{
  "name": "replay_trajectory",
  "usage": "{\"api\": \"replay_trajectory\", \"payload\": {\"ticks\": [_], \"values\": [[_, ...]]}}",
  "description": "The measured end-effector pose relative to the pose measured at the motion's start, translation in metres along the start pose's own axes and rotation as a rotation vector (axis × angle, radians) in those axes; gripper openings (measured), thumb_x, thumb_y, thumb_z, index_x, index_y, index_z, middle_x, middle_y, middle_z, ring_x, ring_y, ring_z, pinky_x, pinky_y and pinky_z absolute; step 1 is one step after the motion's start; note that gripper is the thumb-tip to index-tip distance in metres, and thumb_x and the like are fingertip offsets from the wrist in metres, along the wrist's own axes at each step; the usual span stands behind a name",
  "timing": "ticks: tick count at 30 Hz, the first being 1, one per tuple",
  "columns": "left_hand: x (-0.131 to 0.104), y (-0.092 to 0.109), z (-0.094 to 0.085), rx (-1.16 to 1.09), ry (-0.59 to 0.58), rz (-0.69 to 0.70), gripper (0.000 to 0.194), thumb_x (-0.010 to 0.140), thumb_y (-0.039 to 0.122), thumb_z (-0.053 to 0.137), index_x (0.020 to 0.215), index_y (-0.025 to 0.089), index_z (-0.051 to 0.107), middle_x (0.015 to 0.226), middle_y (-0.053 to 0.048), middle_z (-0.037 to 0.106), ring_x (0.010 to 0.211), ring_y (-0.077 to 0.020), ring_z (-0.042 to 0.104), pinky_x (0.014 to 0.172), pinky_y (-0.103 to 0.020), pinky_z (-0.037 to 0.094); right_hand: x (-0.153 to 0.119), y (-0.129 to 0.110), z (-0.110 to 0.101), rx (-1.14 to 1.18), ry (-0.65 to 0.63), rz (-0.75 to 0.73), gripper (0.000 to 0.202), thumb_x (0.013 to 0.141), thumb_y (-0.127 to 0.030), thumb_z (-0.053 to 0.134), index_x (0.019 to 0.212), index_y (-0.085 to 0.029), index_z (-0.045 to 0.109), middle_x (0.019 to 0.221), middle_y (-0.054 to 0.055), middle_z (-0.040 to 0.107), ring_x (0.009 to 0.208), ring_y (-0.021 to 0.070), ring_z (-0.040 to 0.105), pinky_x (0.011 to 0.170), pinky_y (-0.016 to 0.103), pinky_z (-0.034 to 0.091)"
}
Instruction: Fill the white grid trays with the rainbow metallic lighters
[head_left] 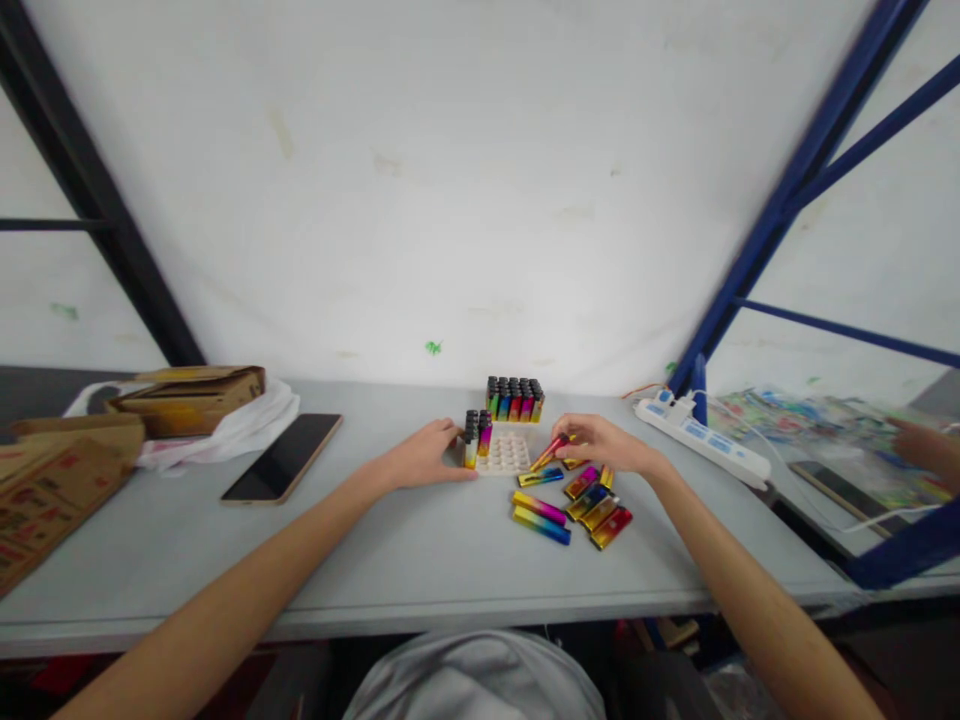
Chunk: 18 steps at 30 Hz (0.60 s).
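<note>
A white tray (513, 452) with rows of round holes lies on the grey table, and several upright lighters (471, 442) fill its left side. My left hand (427, 455) rests at the tray's left edge, thumb and fingers apart around that corner, holding nothing. My right hand (600, 440) is just right of the tray, its fingertips pinching a red and gold lighter (550, 452), which is tilted. Below and beside my right hand several loose coloured lighters (598, 508) lie flat. Behind the tray stands a full block of upright lighters (515, 400).
A phone (283, 458) lies left of my left hand. Cardboard boxes (187, 400) and a white plastic bag (262, 420) are at the far left. A power strip (701, 440) and a blue metal frame (772, 230) stand at the right; another person's hand (926, 450) shows beyond.
</note>
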<state>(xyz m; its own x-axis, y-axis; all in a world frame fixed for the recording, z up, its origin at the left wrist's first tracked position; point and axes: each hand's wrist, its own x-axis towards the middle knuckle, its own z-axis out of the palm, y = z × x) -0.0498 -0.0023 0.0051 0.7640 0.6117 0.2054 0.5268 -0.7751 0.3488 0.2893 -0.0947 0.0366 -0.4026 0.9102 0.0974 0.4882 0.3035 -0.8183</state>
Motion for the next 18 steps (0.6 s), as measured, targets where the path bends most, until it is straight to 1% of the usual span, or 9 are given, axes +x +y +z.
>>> {"api": "replay_trajectory", "payload": {"ticks": [3, 6, 8, 10, 12, 14, 16, 18], "values": [[0.0, -0.001, 0.001, 0.001, 0.009, -0.006, 0.065, 0.076, 0.073, 0.067, 0.105, 0.015, 0.069, 0.102, -0.012, 0.065, 0.096, -0.0306, 0.062, 0.088, -0.039, 0.051, 0.009, -0.006, 0.007, 0.26, 0.153, 0.0, 0.034, 0.082, -0.045, 0.079, 0.104, -0.021, 0.07, 0.103, 0.004, 0.072, 0.091, 0.0195, 0.066, 0.082, 0.032, 0.051], [0.001, -0.003, 0.002, 0.001, 0.019, -0.006, 0.066, 0.075, 0.074, 0.067, 0.104, 0.015, 0.068, 0.102, -0.012, 0.065, 0.096, -0.0309, 0.062, 0.086, -0.04, 0.052, 0.024, -0.019, 0.018, 0.483, 0.285, -0.034, 0.027, 0.083, -0.042, 0.079, 0.098, -0.021, 0.072, 0.101, 0.004, 0.072, 0.093, 0.0184, 0.065, 0.086, 0.031, 0.05], [0.001, -0.004, 0.003, -0.005, 0.022, -0.003, 0.066, 0.075, 0.075, 0.066, 0.104, 0.016, 0.068, 0.102, -0.012, 0.065, 0.096, -0.031, 0.062, 0.086, -0.04, 0.052, 0.034, -0.029, 0.027, 0.622, 0.317, -0.06, 0.026, 0.083, -0.043, 0.079, 0.096, -0.022, 0.071, 0.103, 0.004, 0.072, 0.097, 0.0187, 0.065, 0.09, 0.032, 0.05], [0.001, -0.005, 0.004, -0.008, 0.019, 0.001, 0.066, 0.075, 0.075, 0.066, 0.104, 0.016, 0.067, 0.103, -0.012, 0.065, 0.097, -0.0311, 0.063, 0.086, -0.039, 0.051, 0.044, -0.039, 0.037, 0.722, 0.31, -0.074, 0.028, 0.085, -0.046, 0.076, 0.096, -0.022, 0.068, 0.104, 0.005, 0.072, 0.096, 0.0192, 0.066, 0.09, 0.033, 0.051], [0.0, -0.005, 0.004, 0.0, 0.012, 0.003, 0.066, 0.076, 0.075, 0.065, 0.104, 0.016, 0.067, 0.103, -0.012, 0.065, 0.097, -0.0308, 0.063, 0.086, -0.039, 0.051, 0.052, -0.045, 0.049, 0.784, 0.286, -0.08, 0.031, 0.085, -0.049, 0.075, 0.094, -0.023, 0.061, 0.097, 0.004, 0.072, 0.085, 0.0181, 0.066, 0.084, 0.035, 0.054], [0.0, -0.005, 0.004, 0.011, 0.005, 0.006, 0.066, 0.077, 0.076, 0.064, 0.105, 0.016, 0.066, 0.103, -0.012, 0.065, 0.096, -0.0304, 0.062, 0.086, -0.039, 0.051, 0.058, -0.046, 0.06, 0.812, 0.285, -0.082, 0.034, 0.084, -0.051, 0.074, 0.093, -0.025, 0.055, 0.081, -0.001, 0.066, 0.067, 0.0144, 0.059, 0.071, 0.033, 0.054], [0.0, -0.004, 0.004, 0.013, 0.005, 0.014, 0.066, 0.078, 0.075, 0.063, 0.106, 0.015, 0.066, 0.103, -0.012, 0.065, 0.096, -0.03, 0.062, 0.087, -0.039, 0.051, 0.063, -0.042, 0.071, 0.796, 0.307, -0.074, 0.037, 0.083, -0.055, 0.073, 0.095, -0.026, 0.052, 0.068, -0.007, 0.052, 0.054, 0.0106, 0.044, 0.055, 0.026, 0.046], [0.0, -0.003, 0.004, 0.009, 0.01, 0.022, 0.065, 0.078, 0.074, 0.064, 0.107, 0.016, 0.066, 0.102, -0.012, 0.065, 0.096, -0.0296, 0.062, 0.087, -0.039, 0.051, 0.066, -0.035, 0.078, 0.726, 0.331, -0.059, 0.04, 0.084, -0.06, 0.069, 0.098, -0.026, 0.053, 0.064, -0.009, 0.04, 0.049, 0.0091, 0.033, 0.046, 0.022, 0.033]]}}
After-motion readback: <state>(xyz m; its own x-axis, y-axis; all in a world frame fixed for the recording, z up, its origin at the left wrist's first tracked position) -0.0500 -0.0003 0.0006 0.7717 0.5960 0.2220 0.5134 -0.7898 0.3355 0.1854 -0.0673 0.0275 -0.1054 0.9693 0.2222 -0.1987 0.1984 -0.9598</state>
